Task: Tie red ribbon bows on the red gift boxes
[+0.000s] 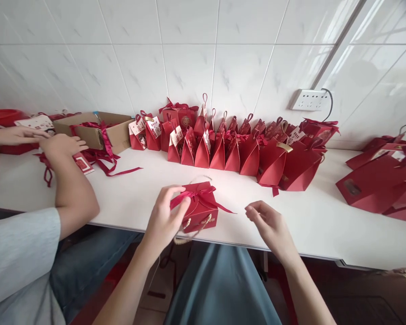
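Note:
A red gift box [203,219] with twisted cord handles stands near the table's front edge, right before me. Across its top lies a dark red ribbon bow [203,195], one tail trailing to the right. My left hand [167,216] grips the box's upper left side, thumb and forefinger at the bow's left loop; the other fingers are partly hidden. To the right, my right hand [265,223] hovers over the table edge, apart from the box. Its fingers are loosely bent with a gap to the thumb, and nothing shows in them.
Several red gift bags [218,151] stand in rows along the tiled wall. More red bags [375,180] lie at the right. On the left, a co-worker's hands [62,144] work beside a cardboard box [118,135] and loose ribbons [111,167]. A power strip [309,100] hangs on the wall.

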Tool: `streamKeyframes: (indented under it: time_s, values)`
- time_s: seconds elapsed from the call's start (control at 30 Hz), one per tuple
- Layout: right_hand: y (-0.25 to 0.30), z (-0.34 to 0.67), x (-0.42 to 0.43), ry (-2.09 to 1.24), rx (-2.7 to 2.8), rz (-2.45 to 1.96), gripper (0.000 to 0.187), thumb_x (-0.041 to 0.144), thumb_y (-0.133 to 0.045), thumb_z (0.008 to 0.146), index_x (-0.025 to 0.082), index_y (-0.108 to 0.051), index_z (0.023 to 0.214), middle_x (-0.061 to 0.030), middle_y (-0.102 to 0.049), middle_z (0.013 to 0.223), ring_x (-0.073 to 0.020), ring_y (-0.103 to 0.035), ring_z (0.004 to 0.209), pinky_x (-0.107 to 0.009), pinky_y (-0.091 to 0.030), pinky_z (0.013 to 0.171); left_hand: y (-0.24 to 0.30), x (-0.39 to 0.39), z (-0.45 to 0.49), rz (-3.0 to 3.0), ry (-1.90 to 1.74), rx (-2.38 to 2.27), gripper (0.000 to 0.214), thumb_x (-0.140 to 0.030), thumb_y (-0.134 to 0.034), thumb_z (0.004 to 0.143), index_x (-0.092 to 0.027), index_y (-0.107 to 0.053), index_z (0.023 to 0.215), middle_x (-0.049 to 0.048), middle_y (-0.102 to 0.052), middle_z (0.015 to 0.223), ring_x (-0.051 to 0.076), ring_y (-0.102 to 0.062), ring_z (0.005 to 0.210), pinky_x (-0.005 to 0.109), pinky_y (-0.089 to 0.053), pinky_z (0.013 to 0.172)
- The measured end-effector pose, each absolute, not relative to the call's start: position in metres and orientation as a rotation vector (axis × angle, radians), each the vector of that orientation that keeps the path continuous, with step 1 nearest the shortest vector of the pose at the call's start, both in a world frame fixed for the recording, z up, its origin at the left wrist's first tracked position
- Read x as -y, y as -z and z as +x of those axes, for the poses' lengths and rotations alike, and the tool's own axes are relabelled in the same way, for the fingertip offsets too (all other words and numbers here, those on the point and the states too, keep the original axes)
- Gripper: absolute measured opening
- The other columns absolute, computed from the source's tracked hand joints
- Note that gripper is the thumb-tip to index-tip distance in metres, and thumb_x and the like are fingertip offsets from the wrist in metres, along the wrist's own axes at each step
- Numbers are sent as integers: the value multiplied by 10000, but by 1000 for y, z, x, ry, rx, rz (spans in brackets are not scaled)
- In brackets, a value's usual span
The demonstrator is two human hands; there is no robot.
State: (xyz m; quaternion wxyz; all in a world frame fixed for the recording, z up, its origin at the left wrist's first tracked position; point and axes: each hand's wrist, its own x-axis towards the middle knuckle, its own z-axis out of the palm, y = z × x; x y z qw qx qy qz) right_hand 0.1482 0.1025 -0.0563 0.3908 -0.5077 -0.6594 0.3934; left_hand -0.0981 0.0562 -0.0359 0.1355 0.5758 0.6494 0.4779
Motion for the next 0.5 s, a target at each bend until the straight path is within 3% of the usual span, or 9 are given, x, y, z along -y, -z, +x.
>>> streamKeyframes:
  time_s: [0.07,0.1,0.2,0.27,0.33,0.43,0.5]
  values:
    - [62,137,-109,-1026,1791,-1120,355,539,-567,826,227,-569,994,-84,-611,1072,-250,-597,990,-394,-498,832,37,-53,-92,1677,-1323,-1908,252,-386,-509,856,-218,-552,1039,67,-597,1123,227,-571,1088,354,-488,887]
    - [64,131,-112,-1056,1864,-1009,423,518,-613,804,244,-531,1117,-96,-555,1202,-263,-555,1098,-418,-483,895,38,-53,-91,1697,-1325,-1942,247,-371,-517,851,-217,-545,1043,66,-601,1113,229,-575,1078,355,-490,878]
    - [68,113,-122,-1146,2055,-760,879,469,-768,669,300,-292,1389,-120,-311,1463,-304,-339,1339,-494,-382,1040,40,-55,-94,1831,-1335,-2077,187,-330,-521,852,-220,-566,996,64,-601,1033,232,-575,1027,362,-478,862]
    - [69,102,-130,-1209,2115,-674,1076,444,-809,621,315,-139,1453,-126,-172,1530,-312,-237,1395,-525,-300,1092,39,-55,-96,1930,-1286,-2158,143,-309,-512,860,-220,-585,945,54,-593,943,225,-581,941,361,-469,823]
    - [69,94,-137,-1273,2121,-602,1128,431,-800,640,317,-45,1472,-131,-88,1552,-314,-178,1417,-530,-260,1108,36,-53,-96,2000,-1199,-2205,124,-290,-491,873,-216,-584,908,26,-582,808,203,-583,800,353,-458,764]
    - [71,86,-143,-1329,2083,-546,1121,428,-776,677,316,1,1477,-144,-89,1546,-318,-187,1414,-525,-281,1095,30,-46,-95,2034,-1098,-2212,149,-310,-450,900,-214,-565,901,-5,-562,702,175,-557,657,317,-444,677]
    - [73,84,-143,-1310,2063,-567,1124,428,-787,666,316,-14,1475,-151,-138,1527,-320,-226,1399,-524,-306,1081,27,-41,-94,1971,-1070,-2242,205,-379,-431,909,-217,-555,922,12,-596,787,176,-576,666,295,-439,625]
